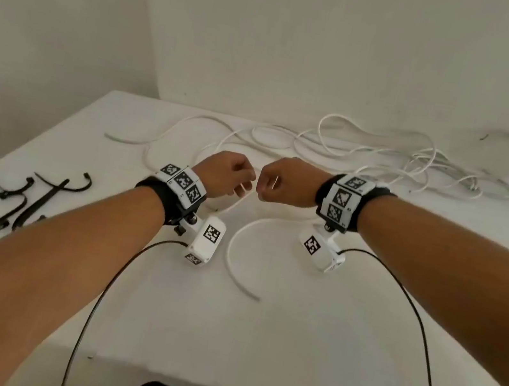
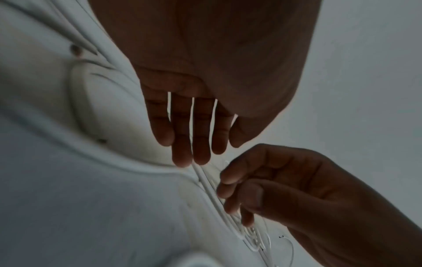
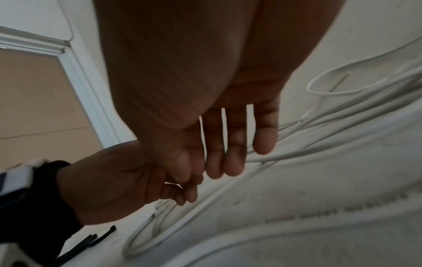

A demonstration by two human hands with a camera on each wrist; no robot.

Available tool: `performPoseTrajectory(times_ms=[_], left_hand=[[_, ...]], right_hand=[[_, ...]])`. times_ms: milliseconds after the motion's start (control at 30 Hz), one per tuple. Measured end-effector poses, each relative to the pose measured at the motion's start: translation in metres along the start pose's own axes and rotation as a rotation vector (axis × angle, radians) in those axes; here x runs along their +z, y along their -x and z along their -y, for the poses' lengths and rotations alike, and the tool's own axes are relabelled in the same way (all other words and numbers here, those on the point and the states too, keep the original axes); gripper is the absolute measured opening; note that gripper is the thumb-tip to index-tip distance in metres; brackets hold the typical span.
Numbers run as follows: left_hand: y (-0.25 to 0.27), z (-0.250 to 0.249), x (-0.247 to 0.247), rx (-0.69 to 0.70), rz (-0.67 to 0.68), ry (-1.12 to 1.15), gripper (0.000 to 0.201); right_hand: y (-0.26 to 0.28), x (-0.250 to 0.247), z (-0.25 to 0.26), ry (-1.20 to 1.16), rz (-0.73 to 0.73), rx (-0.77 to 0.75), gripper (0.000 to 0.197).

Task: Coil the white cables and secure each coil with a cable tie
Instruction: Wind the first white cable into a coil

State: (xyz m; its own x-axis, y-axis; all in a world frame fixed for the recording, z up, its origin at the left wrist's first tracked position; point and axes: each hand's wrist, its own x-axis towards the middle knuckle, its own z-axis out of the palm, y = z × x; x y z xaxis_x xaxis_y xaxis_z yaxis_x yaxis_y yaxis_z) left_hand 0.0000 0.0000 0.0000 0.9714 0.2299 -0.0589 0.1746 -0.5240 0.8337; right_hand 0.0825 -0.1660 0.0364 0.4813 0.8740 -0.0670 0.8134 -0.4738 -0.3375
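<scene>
Black cable ties loose in heap at table's far left edge, none in use. Left hand above table centre, fingers curled, pinching white cable strand. Right hand just beside it, knuckles nearly touching, fingers curled on same strand. Cable tail loops on table below hands; tangle of further white cables lies far right, against wall. Judgement: coiling barely begun, first loop being formed. Next: draw slack from tangle, lay even loops into left hand, then fetch tie.
</scene>
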Motion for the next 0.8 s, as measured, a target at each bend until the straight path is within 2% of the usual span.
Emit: performPoseTrajectory(times_ms=[133,267,433,500,600,800], left_hand=[[0.03,0.012,0.013,0.036,-0.067,0.005,0.012],[0.062,0.021,0.011,0.089,-0.168,-0.114,0.012],[0.096,0.018,0.009,0.055,-0.096,-0.039,0.007],[0.106,0.017,0.012,-0.002,-0.058,0.048,0.004],[0.119,0.014,0.017,-0.074,-0.017,0.203,0.015],[0.142,-0.011,0.024,-0.108,0.014,0.804,0.034]], right_hand=[[0.014,0.02,0.013,0.082,0.05,0.019,0.02],[0.028,0.036,0.018,0.119,0.046,0.036,0.022],[0.048,0.04,0.028,0.132,0.024,0.04,0.015],[0.056,0.039,0.03,0.104,-0.003,-0.001,0.011],[0.068,0.029,0.035,0.008,-0.103,-0.064,0.004],[0.084,0.003,0.036,-0.138,-0.354,-0.114,0.005]])
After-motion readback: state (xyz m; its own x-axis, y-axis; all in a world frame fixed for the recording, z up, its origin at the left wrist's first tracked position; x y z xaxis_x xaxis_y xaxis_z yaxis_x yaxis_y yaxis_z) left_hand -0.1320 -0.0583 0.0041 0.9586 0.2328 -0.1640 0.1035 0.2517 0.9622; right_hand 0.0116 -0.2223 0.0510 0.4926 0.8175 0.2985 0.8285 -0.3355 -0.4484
